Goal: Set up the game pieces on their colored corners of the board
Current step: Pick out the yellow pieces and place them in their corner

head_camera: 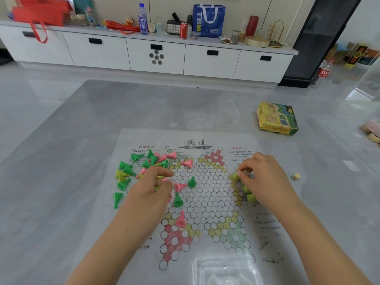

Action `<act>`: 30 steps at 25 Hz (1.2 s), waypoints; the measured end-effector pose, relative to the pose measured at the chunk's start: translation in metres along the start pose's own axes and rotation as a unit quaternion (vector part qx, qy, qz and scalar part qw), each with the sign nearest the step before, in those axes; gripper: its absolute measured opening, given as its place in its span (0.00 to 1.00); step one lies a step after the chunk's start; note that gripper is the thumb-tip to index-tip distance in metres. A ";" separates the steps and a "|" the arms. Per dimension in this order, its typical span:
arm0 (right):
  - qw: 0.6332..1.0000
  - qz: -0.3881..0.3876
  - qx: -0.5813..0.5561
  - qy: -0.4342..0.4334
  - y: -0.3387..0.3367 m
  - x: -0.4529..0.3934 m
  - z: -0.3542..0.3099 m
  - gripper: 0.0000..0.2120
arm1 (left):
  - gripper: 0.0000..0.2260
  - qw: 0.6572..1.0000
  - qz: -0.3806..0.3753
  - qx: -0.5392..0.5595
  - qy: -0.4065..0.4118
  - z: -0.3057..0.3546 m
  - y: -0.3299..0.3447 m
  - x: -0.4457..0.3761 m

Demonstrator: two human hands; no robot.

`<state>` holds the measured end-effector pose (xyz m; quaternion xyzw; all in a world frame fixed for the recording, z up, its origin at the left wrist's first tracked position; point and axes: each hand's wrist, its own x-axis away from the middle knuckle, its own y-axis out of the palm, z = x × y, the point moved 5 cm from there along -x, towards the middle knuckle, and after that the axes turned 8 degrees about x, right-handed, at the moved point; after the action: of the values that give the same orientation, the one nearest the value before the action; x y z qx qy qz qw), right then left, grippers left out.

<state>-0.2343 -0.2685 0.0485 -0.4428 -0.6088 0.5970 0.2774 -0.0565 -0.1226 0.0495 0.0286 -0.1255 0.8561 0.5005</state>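
Observation:
A paper checkers board [207, 194] with coloured corners lies flat on the grey table. A heap of green, pink and yellow cone pieces [144, 163] covers its left corner. My left hand [153, 185] rests curled over that heap, and yellow pieces show under its fingers. Loose pieces lie nearby: a green one [191, 182], a second green piece [177, 200], a pink one [180, 219]. My right hand [265, 178] is over the right yellow corner, pinching a yellow piece [236, 176]. Yellow pieces [249, 194] stand beside it, partly hidden by the hand.
A yellow and green game box [277, 118] lies on the table at the far right. A small die [296, 177] sits right of the board. A white cabinet [156, 54] with bottles, cans and bags stands beyond the table.

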 end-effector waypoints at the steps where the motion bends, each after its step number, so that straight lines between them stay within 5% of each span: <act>1: 1.000 -0.008 0.004 -0.001 0.001 0.000 0.000 0.08 | 0.07 1.000 0.001 0.002 0.002 0.000 -0.001 0.000; 6: 1.000 -0.003 -0.008 0.001 -0.001 0.000 0.001 0.10 | 0.09 0.999 0.029 0.022 -0.003 0.000 -0.010 -0.006; 10: 0.997 0.035 -0.070 -0.013 -0.013 0.006 -0.018 0.09 | 0.13 0.985 0.104 0.136 -0.007 0.006 -0.040 -0.012; 15: 0.981 -0.050 -0.136 -0.126 -0.013 0.013 -0.083 0.09 | 0.11 0.955 0.151 0.256 -0.023 0.010 -0.065 -0.011; 24: 0.950 -0.152 0.012 -0.271 0.017 -0.018 -0.165 0.11 | 0.11 0.936 0.165 0.309 -0.030 0.010 -0.086 -0.008; 30: 0.942 -0.167 0.042 -0.288 0.018 -0.019 -0.171 0.07 | 0.11 0.929 0.167 0.327 -0.030 0.007 -0.091 -0.009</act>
<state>-0.0734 -0.2050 0.0573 -0.1317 -0.7023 0.6690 0.2045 0.0258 -0.0899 0.0715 0.1953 0.1436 0.9197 0.3088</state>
